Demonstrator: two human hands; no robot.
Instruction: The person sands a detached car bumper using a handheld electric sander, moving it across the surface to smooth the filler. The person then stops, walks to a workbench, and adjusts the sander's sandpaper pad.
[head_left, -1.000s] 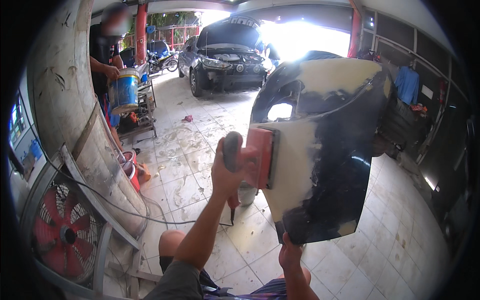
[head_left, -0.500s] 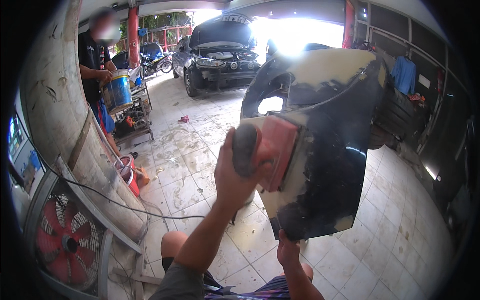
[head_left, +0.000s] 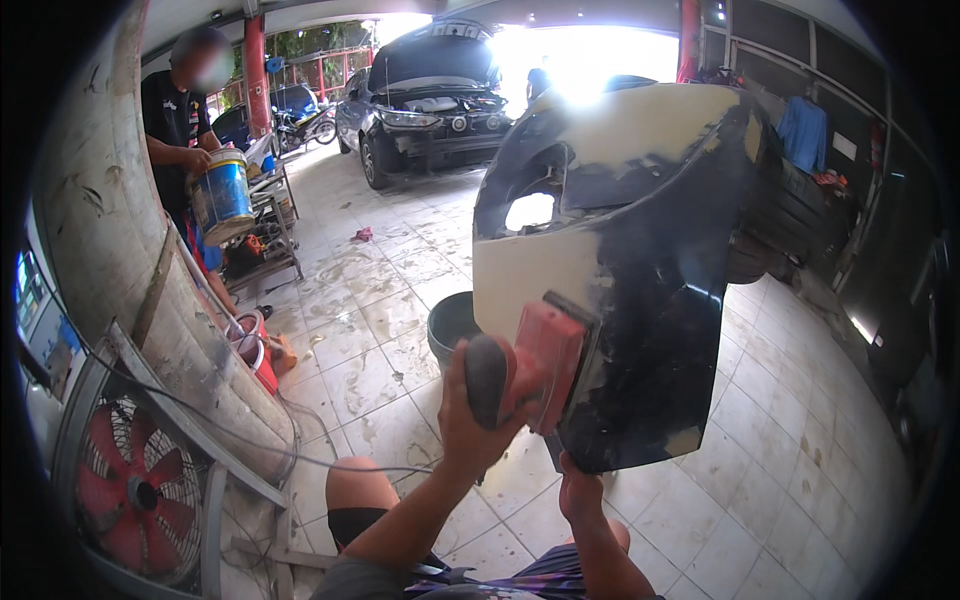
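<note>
Two hands are apart, each clamped on something of its own. The left hand (head_left: 462, 432) wraps around the dark rounded grip (head_left: 488, 380) of a red power sander (head_left: 548, 362), fingers curled over the far side. Its forearm (head_left: 415, 520) slants up and to the right from the lower edge of the view, elbow low, with the wrist above the knee. The sander tilts to the right, its dark pad turned toward the car body panel (head_left: 640, 300); the pad overlaps the lower left part of the panel, but whether it presses flat there I cannot tell.

The right hand (head_left: 580, 490) sits lower, closed on the panel's bottom edge near the left corner, wrist beneath it, and the forearm (head_left: 608, 555) angles up and to the left. The panel stands tilted in front of the person, right of the middle of the view, black with broad cream patches and a hole near its upper left.

A dark bucket (head_left: 450, 325) stands on the tiled floor (head_left: 380, 345), partly behind the panel. To the left, a cable (head_left: 240, 432) runs across toward the sander, in front of a fan (head_left: 135, 490) with red blades.
</note>
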